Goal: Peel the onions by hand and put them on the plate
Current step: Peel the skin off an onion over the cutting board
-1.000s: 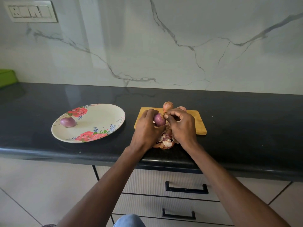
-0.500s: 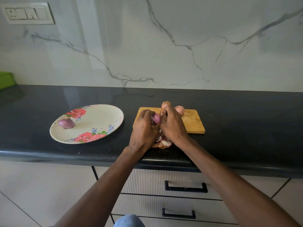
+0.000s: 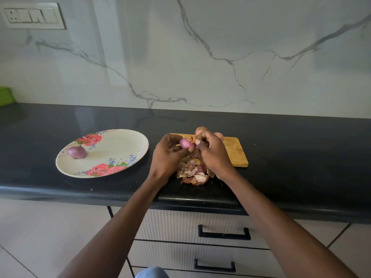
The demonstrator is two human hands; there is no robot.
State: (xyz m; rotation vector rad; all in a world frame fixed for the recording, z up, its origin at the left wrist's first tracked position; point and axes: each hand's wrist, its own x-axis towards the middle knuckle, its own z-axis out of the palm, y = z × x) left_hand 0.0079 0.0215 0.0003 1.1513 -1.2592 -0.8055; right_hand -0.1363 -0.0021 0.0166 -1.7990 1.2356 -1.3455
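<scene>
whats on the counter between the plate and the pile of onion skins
Only the left hand, holding a part-peeled onion, hangs over that stretch. The black counter between the plate and the skin pile looks bare in the head view.

Left hand [image 3: 167,152] curled in a pinching grip, right hand [image 3: 213,152] fingers curled, both forearms extended forward

There is only the one view, taken from the person's head, high above the front edge of the black countertop [image 3: 281,141] and looking forward and down across it to the marble wall [image 3: 220,47] behind. It sits near enough that both forearms reach in from the bottom edge and the left hand [image 3: 166,155] and right hand [image 3: 214,153] meet close to the middle. The wide lens also takes in the drawer fronts [image 3: 180,223] below and a switch plate [image 3: 32,16] at top left.
</scene>
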